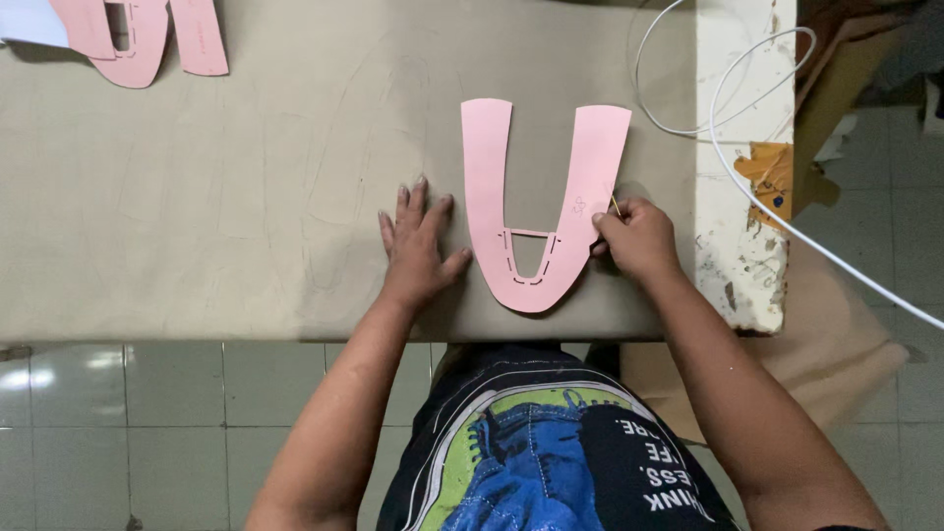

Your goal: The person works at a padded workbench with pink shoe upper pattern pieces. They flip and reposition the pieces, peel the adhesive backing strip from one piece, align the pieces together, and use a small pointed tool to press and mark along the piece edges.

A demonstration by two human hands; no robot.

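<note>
With the left hand (pixel 418 241) spread flat on the grey material (pixel 246 197) beside the pink U-shaped pattern (pixel 539 206), the right hand (pixel 634 236), pinched shut on a thin marking tool (pixel 616 205), should hug the pattern's edge

Bare forearms; dark T-shirt (pixel 551 452) with blue-and-green graphic and white lettering.

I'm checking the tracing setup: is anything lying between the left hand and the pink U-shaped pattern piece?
Nothing visible. The left hand lies flat on the beige material just beside the pink pattern piece, with only bare material between them. The right hand is at its other edge.
</note>
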